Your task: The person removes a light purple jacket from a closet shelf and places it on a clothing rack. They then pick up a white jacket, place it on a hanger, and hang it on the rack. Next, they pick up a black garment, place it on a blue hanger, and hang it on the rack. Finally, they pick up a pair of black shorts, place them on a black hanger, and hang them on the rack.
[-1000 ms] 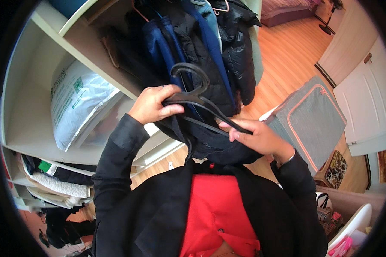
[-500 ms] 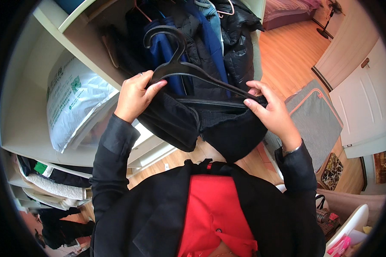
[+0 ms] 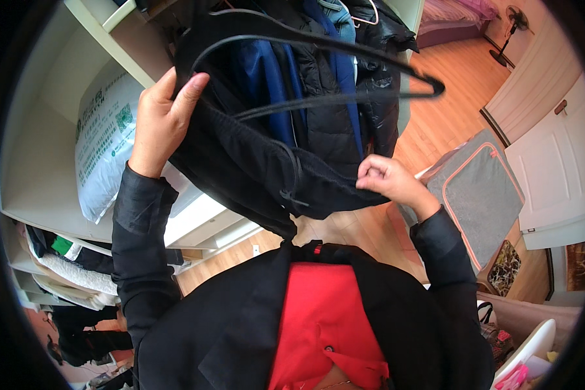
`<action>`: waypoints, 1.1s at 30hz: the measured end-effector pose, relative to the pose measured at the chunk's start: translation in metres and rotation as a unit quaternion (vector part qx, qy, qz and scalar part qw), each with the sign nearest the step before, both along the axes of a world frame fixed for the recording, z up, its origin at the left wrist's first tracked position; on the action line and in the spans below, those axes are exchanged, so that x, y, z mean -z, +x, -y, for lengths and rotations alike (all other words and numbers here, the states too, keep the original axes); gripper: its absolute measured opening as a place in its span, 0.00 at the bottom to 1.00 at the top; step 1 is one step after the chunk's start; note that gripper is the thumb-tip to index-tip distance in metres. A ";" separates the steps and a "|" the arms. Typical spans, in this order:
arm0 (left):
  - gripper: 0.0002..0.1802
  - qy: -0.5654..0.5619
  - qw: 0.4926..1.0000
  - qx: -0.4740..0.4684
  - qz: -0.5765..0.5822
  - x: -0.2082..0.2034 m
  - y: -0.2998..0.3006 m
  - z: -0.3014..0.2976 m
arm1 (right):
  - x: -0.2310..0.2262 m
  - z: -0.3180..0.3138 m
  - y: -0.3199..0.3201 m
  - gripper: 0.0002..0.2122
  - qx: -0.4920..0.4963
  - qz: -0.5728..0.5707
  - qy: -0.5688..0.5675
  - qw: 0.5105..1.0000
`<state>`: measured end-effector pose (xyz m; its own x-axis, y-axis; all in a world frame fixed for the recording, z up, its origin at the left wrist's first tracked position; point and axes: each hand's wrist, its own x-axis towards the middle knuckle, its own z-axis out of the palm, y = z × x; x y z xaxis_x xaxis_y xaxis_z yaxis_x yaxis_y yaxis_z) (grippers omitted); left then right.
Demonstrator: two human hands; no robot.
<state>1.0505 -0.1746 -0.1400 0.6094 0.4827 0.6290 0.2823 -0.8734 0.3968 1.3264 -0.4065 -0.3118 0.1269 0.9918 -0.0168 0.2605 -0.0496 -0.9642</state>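
The left hand has come up higher than a moment ago, fingers curled round the left shoulder of the black plastic coat hanger and the dark cloth under it. The hanger now rides near the wardrobe rail, so the black fabric garment draped over its bar looks close to being hung. The garment sags between the hands, in front of the blue and black jackets. The right hand has dropped off the hanger and pinches the garment's lower right edge.
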 end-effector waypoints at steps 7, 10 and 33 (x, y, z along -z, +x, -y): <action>0.14 0.077 0.990 0.010 -0.121 -0.024 0.010 0.019 | 0.029 0.011 0.006 0.11 0.056 0.364 -0.012 0.929; 0.14 0.089 0.984 0.060 -0.139 -0.022 0.008 0.017 | 0.034 0.011 0.019 0.14 0.199 -0.074 -0.190 0.958; 0.19 0.149 0.952 -0.113 -0.244 0.057 0.001 0.001 | -0.019 0.016 0.000 0.04 0.198 -0.161 0.112 0.960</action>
